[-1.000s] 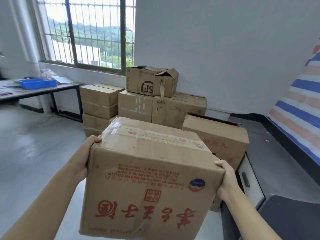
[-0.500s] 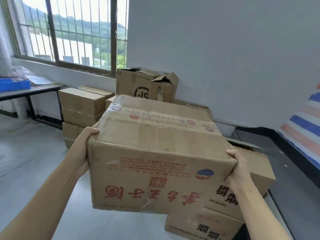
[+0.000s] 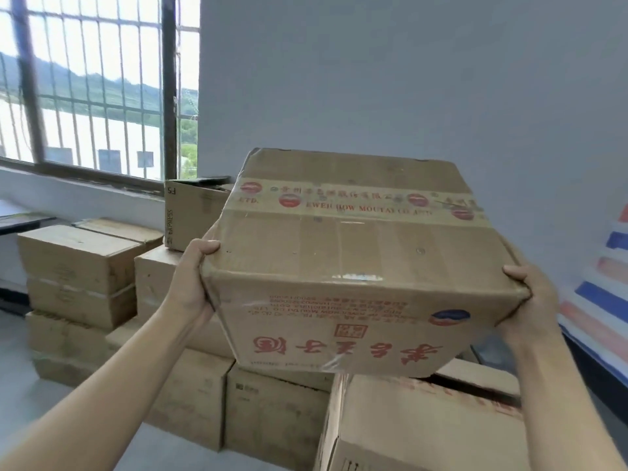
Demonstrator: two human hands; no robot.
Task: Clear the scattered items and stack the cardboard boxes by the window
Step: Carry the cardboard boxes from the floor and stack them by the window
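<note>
Raised higher since half a second ago, the taped carton (image 3: 353, 263) now held up against the grey wall (image 3: 407, 79) and over the stacked boxes (image 3: 272, 413) rather than in front of them, with the window (image 3: 95, 86) swung further to the left of the view. Carried clear of every other box, tilted with its far edge up, red characters on the near face upside down, printed tape band across the top. Below the carton, a plain box (image 3: 418, 433) at lower right, its top bare. Left of the carton, a low stack of sealed boxes (image 3: 78, 277) beneath the window sill. Behind the carton's left corner, an open express box (image 3: 190, 212) atop the pile. Left hand (image 3: 190, 283) clamped on the carton's left near corner, fingers (image 3: 207, 246) curled over the top edge. Right hand (image 3: 533, 300) pressed to the right near corner, thumb over the edge, gripping the carton likewise.
</note>
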